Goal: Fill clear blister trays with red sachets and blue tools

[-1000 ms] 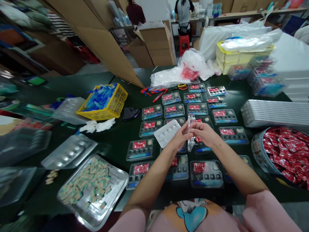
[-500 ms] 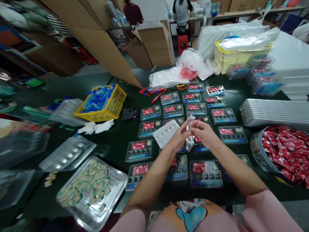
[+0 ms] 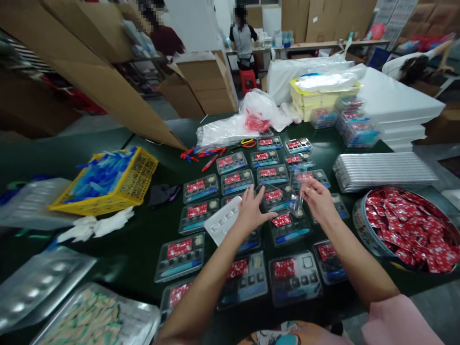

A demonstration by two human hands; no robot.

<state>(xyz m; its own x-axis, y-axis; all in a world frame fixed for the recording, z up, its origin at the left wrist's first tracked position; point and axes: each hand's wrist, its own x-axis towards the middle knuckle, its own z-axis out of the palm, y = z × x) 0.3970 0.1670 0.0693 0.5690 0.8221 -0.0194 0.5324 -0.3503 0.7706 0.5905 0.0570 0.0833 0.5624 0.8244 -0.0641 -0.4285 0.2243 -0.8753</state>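
My right hand [image 3: 319, 200] pinches the edge of a clear plastic blister tray [image 3: 299, 197], tilted nearly on edge above the filled trays. To its left, my left hand [image 3: 252, 211] is open, its fingers spread and nothing in its grip. Just beside and partly under that hand lies a white card-like tray with square marks [image 3: 220, 224]. Below both hands stand rows of clear trays, one [image 3: 290, 225] with a red packet and a blue pen. Closer to me is another filled tray [image 3: 294, 278], its dark square pockets showing.
A round tin [image 3: 362, 230] of red packets and a stack of silvery trays [image 3: 381, 170] are on the right. To the left are a yellow basket [image 3: 138, 179] of blue pens and a metal tray [image 3: 140, 318] of small blocks. Scissors [image 3: 247, 143] and plastic bags [image 3: 223, 132] lie behind.
My hands have moved apart. The left let go of the clear blister tray and spread its fingers, while the right keeps hold of it. The camera view has swung to the right.
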